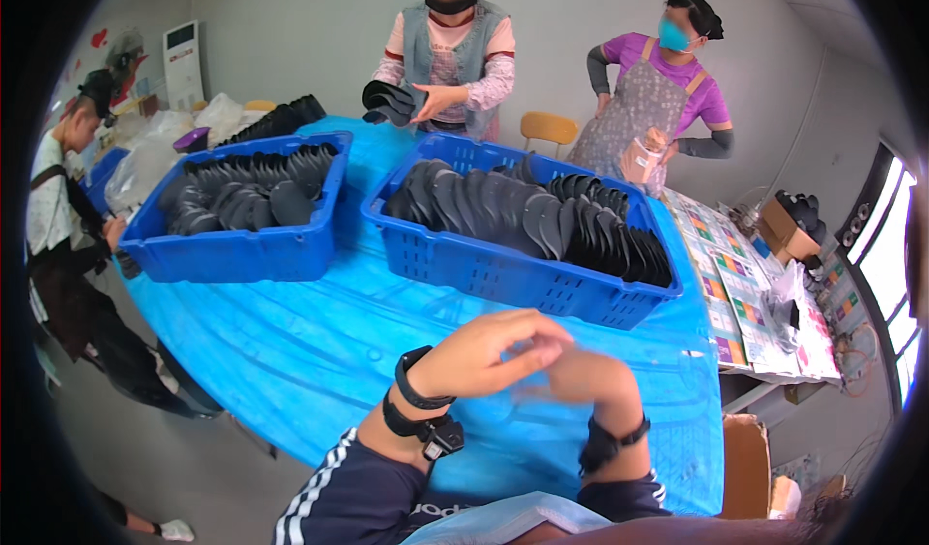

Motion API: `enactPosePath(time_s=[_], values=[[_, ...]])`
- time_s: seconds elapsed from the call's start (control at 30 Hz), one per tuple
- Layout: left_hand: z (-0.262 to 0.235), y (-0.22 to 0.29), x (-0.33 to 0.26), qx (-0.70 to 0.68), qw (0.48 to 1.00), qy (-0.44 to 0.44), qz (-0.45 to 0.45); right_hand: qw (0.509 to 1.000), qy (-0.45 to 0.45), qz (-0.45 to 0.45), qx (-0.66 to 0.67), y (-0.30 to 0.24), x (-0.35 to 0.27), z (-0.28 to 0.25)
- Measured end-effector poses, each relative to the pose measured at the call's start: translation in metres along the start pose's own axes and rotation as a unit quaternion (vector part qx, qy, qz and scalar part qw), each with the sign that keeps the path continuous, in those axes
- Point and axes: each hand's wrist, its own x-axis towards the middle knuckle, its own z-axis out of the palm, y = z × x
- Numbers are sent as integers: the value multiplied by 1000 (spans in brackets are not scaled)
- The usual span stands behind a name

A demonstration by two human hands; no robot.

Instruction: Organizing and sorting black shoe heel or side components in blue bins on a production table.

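My left hand (498, 349) is over the blue table cover (387, 351), in front of the right-hand bin. Its fingers stretch to the right with the thumb apart, and nothing shows in it. Close beside it, my right hand (588, 378) is smeared by motion, so its fingers cannot be made out. Black straps circle both wrists, and a small device sits on the left one. Beyond my hands stands a blue plastic bin (503, 279) filled with rows of curved black pieces (484, 206), shaped like cap visors. Another blue bin (232, 259) at the left holds similar pieces.
Across the table, a person (450, 71) holds several black pieces. Another person (668, 100) in an apron stands farther right, holding a small item. At far left a third person (68, 187) leans in. Printed sheets cover a side table (764, 303); a cardboard box (745, 463) stands below.
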Motion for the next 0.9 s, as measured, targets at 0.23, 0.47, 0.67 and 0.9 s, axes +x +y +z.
enactPosePath(time_s=[0.23,0.47,0.67,0.9], values=[[22,9,-3,55,987,-129,78,953,49,-275,-119,-95,-102,-33],[44,20,4,66,965,-184,174,915,211,-334,-80,-68,-121,-23],[48,24,0,110,967,-137,182,912,217,-343,-49,-54,-114,-22],[50,22,-1,115,968,-104,197,923,192,-332,-38,-55,-113,-24]])
